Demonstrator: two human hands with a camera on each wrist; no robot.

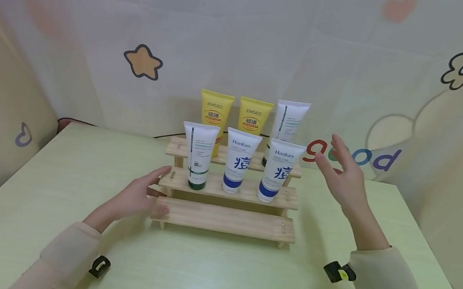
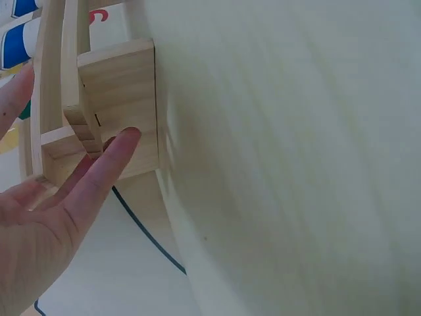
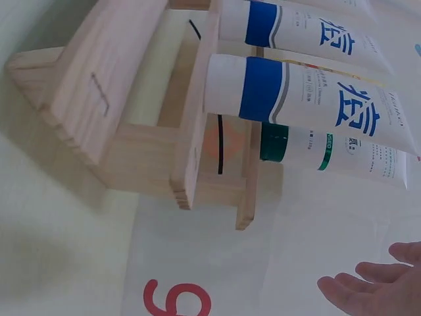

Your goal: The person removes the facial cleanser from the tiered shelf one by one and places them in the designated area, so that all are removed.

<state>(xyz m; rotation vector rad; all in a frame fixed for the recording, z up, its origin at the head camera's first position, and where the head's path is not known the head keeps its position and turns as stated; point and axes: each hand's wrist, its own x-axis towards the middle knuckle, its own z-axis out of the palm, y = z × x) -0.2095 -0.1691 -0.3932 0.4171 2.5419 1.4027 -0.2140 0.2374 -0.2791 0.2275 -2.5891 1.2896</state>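
Note:
A three-tier wooden stand [image 1: 226, 219] holds upright squeeze tubes. On its middle tier are a white tube with a green cap [image 1: 200, 157] and two white-and-blue Hankey tubes [image 1: 238, 161]. Two yellow tubes [image 1: 217, 107] and another white-and-green tube [image 1: 287, 120] occupy the top tier. My left hand [image 1: 138, 195] touches the stand's left end, fingers spread and extended; in the left wrist view one finger [image 2: 113, 161] lies along the wood. Raised beside the rightmost Hankey tube [image 3: 309, 99], my right hand [image 1: 344, 181] holds nothing, its fingers apart and loosely extended.
The stand's bottom tier is bare wood. Behind the pale green table [image 1: 203, 275] hangs a printed cloth backdrop [image 1: 229, 39] with a star and coloured letters. A dark cord [image 1: 170, 135] runs along the table's back edge. Both sleeves carry black wrist straps [image 1: 100, 266].

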